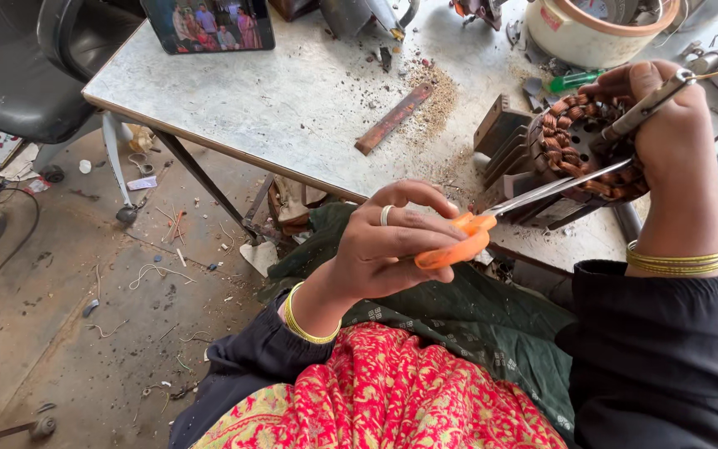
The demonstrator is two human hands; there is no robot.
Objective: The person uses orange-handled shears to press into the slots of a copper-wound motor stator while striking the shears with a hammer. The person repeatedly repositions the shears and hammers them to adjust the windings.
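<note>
seen from above, the person's left hand (392, 245) grips the orange plastic handles of a pair of steel scissors (492, 220), fingers curled tight through the loops, blades reaching toward a round motor stator wound with copper wire coils (579, 145). the right hand (666, 133) wraps closed over the stator's far side at the edge of a dusty grey metal table (276, 100), pinching 1 thin metal tool (650, 104).
</note>
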